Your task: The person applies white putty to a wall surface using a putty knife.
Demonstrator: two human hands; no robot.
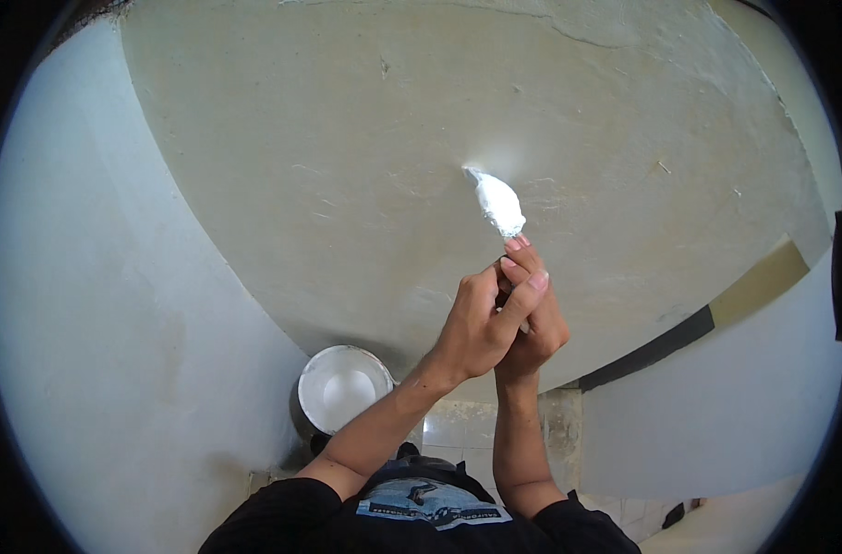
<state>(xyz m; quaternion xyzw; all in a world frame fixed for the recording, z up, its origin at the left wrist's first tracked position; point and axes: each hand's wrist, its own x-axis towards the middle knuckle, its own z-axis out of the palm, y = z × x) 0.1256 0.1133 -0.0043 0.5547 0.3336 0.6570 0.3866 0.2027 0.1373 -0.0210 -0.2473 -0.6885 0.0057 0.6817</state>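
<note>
My left hand (475, 329) and my right hand (542, 325) are together in front of the worn beige-grey wall (365, 228). Between them they grip the handle of a small hand tool (500, 203), mostly hidden by the fingers. Thick white paint or filler coats the tool's head, so I cannot tell if it is a brush or a putty knife. Its narrow tip points up and left, close to the wall; whether it touches is unclear. Below and left stands a white bucket (310, 388) with white material in its bottom.
A smooth pale wall (116, 277) meets the beige one in a corner at left. At right, a dark strip (653, 350) and a tan patch (760, 285) border another pale surface (712, 408). Nail-like bits (663, 167) jut from the wall. Tiled floor (455, 426) lies below.
</note>
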